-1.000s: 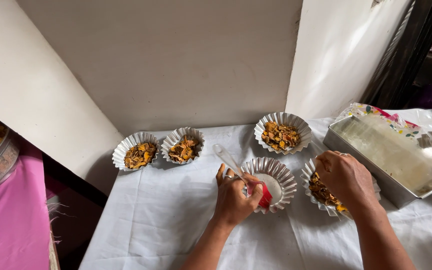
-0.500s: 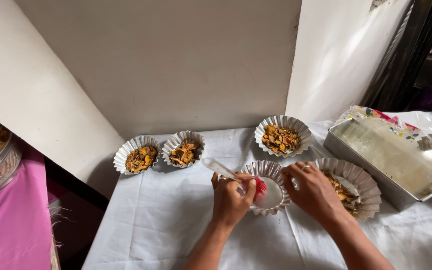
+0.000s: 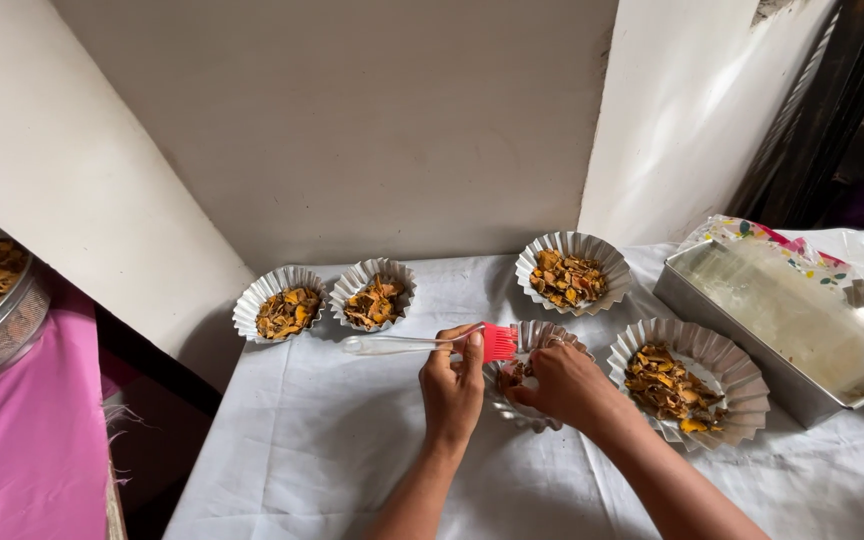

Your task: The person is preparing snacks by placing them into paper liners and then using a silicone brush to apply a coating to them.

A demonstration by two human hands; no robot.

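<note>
Head view, frame centre: left hand [image 3: 452, 385] pinches the light, clear-handled red brush [image 3: 498, 342], while right hand [image 3: 564, 383] fingers curl on the thin, easily dented fluted cup's [image 3: 524, 378] rim, probably the best place to grip.

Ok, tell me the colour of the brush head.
Red-pink brush head, on a clear handle; seen in the head view.

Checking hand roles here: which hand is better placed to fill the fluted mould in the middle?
Probably the right hand: it rests on the fluted mould, apparently putting pieces in. The left hand holds the red-bristled brush.
</note>
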